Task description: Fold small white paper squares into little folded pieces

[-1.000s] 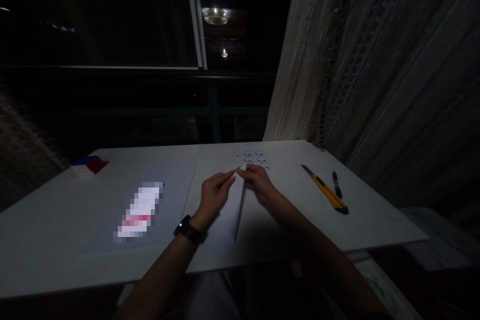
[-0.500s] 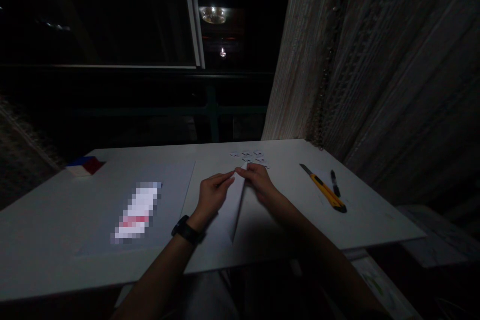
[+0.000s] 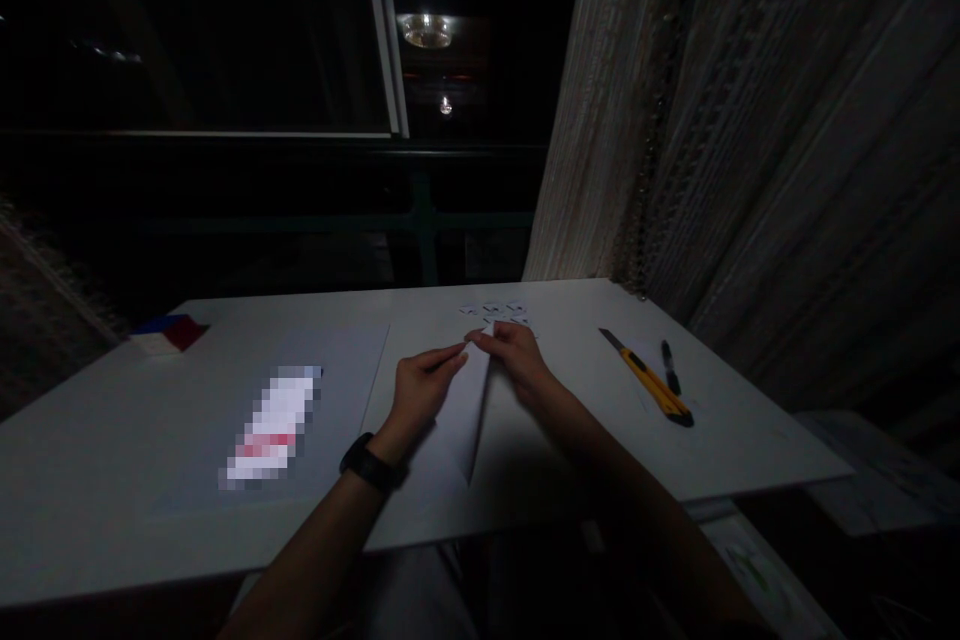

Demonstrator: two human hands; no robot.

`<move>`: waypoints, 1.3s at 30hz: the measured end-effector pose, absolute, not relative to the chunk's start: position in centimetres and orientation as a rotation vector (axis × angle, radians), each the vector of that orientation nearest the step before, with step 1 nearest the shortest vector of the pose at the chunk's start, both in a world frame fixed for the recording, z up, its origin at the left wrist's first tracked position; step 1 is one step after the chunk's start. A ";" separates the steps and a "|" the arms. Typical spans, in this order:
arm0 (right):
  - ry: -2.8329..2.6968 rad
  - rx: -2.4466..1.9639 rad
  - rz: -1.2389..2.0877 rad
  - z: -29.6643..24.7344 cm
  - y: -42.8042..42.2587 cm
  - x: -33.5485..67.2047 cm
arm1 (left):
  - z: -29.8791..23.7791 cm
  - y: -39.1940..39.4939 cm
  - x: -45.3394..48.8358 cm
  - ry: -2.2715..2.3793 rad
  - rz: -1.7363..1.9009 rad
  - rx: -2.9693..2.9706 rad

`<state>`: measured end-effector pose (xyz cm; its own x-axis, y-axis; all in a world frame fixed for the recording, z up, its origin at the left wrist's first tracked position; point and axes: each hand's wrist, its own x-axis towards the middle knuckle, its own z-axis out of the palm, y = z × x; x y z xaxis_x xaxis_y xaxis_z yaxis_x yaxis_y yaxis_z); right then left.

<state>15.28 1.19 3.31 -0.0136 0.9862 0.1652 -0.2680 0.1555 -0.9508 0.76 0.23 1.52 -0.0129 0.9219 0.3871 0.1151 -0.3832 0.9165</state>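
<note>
Barely shifted, the left hand (image 3: 418,392) and right hand (image 3: 519,367) still pinch the folded paper (image 3: 463,420) at its far tip.

There are two hands, a left hand (image 3: 418,394) and a right hand (image 3: 519,361). Their fingers (image 3: 454,353) meet on one folded paper (image 3: 461,412). One black watch (image 3: 369,465) is on the left wrist. Just past the fingers lie small paper bits (image 3: 495,310), about six, too tiny to count for sure. To the right of the fingers are one yellow box cutter (image 3: 649,379) and one black pen (image 3: 669,367). Far left of the fingers sits one red and blue cube (image 3: 169,332). There is one tabletop (image 3: 112,480).
</note>
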 end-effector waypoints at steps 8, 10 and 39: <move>-1.310 -0.899 1.105 5.3 2.5 14.3 | 2.2 0.0 0.4 1.147 1.644 1.538; -1.368 -0.886 1.072 6.1 2.6 14.0 | 2.3 -0.1 0.3 1.150 1.695 1.558; -1.358 -0.976 0.941 10.5 2.8 12.4 | 2.7 -0.7 0.2 1.132 1.924 1.519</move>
<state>12.43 2.83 10.47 0.0057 0.9437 0.3306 0.0216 0.3304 -0.9436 0.16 -0.66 2.70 -0.3014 0.7538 0.5839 0.1441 -0.5693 0.8094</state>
